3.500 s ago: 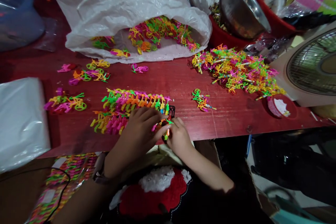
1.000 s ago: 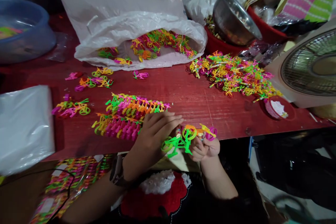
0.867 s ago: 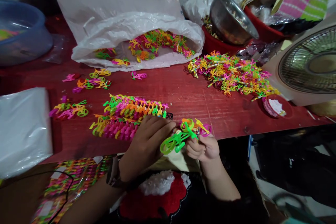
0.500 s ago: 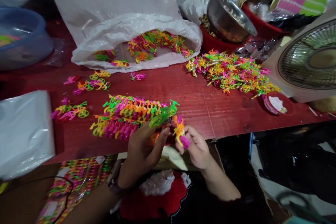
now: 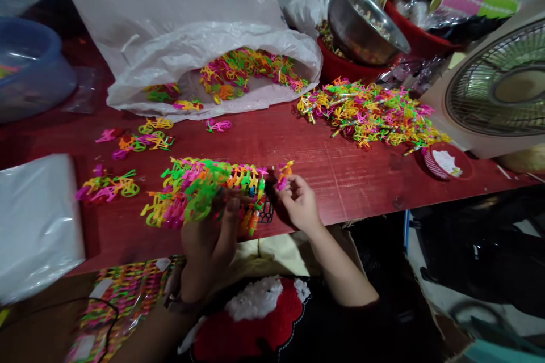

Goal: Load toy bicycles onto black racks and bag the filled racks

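My left hand [image 5: 206, 247], blurred by motion, is closed on a bright green plastic toy [image 5: 204, 190], raised over the near left part of the rows. The toys look like tiny bikes with riders. My right hand [image 5: 300, 202] pinches an orange and pink plastic toy [image 5: 282, 177] at the right end of the rows. Beneath both hands, multicoloured toy rows [image 5: 244, 173] stand packed side by side on a black grid rack [image 5: 267, 212], whose bare end shows at the right. My left hand hides part of the near row.
A white plastic bag [image 5: 170, 91] of loose toys lies open behind the rows. To its right are a toy heap [image 5: 370, 113], a fan [image 5: 506, 85] and a small red basket [image 5: 443, 161]. Loose toys [image 5: 110, 184] and a stack of plastic sheets [image 5: 38, 221] lie leftward.
My left hand has moved left and down with the green toy, uncovering the rack's right end. My right hand has moved up and slightly left with its toy, and the hands are farther apart.
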The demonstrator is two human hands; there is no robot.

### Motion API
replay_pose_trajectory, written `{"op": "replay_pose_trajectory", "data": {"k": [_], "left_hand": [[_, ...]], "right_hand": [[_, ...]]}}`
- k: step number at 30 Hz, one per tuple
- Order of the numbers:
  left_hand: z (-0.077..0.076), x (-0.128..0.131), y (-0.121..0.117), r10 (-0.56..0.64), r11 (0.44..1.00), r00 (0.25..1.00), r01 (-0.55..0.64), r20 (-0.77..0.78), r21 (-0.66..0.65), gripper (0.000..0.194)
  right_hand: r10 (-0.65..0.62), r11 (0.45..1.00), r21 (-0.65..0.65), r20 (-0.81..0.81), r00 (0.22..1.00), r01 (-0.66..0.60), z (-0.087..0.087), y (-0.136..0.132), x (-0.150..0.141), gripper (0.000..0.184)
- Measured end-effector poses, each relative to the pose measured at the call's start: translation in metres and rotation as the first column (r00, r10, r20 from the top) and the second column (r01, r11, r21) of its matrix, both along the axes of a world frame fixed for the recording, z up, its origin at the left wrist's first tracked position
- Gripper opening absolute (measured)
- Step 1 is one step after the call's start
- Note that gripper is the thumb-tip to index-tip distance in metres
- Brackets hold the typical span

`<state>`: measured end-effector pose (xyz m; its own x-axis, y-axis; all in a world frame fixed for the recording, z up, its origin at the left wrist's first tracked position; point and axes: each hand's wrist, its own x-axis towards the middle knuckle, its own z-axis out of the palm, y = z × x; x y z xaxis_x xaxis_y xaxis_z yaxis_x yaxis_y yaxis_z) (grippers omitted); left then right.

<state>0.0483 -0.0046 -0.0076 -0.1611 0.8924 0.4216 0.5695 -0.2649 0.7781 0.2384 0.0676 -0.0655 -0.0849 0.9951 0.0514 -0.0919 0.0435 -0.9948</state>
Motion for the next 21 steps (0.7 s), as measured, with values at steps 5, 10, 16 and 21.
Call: {"op": "replay_pose_trajectory", "data": {"k": [5,10,16,21], "left_hand": [[0.000,0.004,0.001,-0.012,1.000,0.992,0.008,-0.125,-0.026,0.023],[-0.003,0.002,0.001,-0.038,0.998,0.997,0.034,-0.067,-0.053,0.025],[0.000,0.003,0.003,-0.024,0.998,0.994,0.018,-0.103,-0.059,0.025],[0.006,0.003,0.005,-0.031,0.997,0.986,0.019,-0.165,-0.073,0.025]], "right_hand": [[-0.045,0.973,0.229,0.360,0.932,-0.042,-0.012,0.004,-0.015,0.017],[-0.031,0.933,0.323,0.510,0.860,-0.158,-0.010,0.000,-0.009,0.025],[-0.071,0.928,0.319,0.657,0.750,-0.191,-0.010,0.007,-0.014,0.024],[-0.088,0.932,0.309,0.702,0.706,-0.191,-0.014,0.012,-0.016,0.024]]}}
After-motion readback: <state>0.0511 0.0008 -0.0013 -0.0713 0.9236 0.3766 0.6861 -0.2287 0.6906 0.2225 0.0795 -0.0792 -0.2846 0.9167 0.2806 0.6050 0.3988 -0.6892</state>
